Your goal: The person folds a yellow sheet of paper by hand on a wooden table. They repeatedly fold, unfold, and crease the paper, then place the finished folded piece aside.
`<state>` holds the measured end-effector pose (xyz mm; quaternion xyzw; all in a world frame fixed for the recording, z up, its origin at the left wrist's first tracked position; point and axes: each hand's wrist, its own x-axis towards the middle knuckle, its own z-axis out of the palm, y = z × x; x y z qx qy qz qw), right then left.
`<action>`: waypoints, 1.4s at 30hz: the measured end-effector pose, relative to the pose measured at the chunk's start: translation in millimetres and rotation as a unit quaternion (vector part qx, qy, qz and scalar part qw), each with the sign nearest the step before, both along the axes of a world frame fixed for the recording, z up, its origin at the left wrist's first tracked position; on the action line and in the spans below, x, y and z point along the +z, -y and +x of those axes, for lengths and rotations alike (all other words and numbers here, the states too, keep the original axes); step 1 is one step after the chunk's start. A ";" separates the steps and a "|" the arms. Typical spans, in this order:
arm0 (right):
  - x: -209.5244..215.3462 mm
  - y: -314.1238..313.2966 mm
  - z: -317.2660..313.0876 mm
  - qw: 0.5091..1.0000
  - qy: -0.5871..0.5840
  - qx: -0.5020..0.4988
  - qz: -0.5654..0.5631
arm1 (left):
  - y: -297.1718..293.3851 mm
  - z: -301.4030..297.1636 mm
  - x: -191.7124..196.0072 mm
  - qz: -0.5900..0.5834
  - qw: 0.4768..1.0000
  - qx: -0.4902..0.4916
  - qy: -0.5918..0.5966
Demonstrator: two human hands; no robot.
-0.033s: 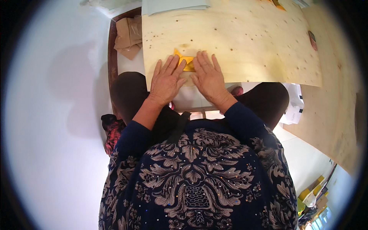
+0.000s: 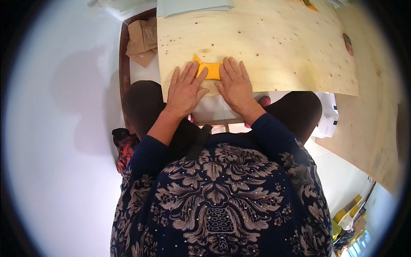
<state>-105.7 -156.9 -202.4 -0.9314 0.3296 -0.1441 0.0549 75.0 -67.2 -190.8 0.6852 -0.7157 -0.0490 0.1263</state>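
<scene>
Left hand [image 2: 185, 89] flat on the plywood surface [image 2: 278, 47], palm down, fingers spread and pointing away from the body, fingertips resting on the left edge of the orange folded paper [image 2: 210, 70]. Right hand [image 2: 234, 85] likewise flat and open just right of the left hand, fingers together, pressing on the right part of the same paper; not clenched, thumbs near each other but apart. Both forearms in dark blue sleeves.

Orange paper small, flat, folded, with a pointed corner sticking up at its upper left; lying near the near edge of the surface, between and under the fingertips.

Left of the orange paper, beyond the surface's edge, crumpled brown paper [image 2: 141, 40]. Above it, at the far edge, pale blue sheets [image 2: 192, 6]. Far right of it, a small round reddish object [image 2: 347, 43].
</scene>
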 end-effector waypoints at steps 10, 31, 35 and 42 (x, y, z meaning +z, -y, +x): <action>9.6 -5.6 -21.5 0.970 0.188 -0.056 0.145 | -2.9 -10.7 0.0 0.006 0.999 0.030 0.014; 77.1 -80.5 -29.1 0.928 0.366 0.004 0.065 | -24.2 -73.3 97.7 -0.001 0.665 0.075 -0.743; 127.6 -87.3 -64.4 0.877 0.467 -0.072 -0.091 | -32.7 -59.5 139.7 -0.002 0.639 0.017 -0.769; 169.0 -77.8 -74.8 0.712 0.518 -0.033 0.472 | -53.0 -64.3 178.9 0.003 0.718 -0.021 -0.695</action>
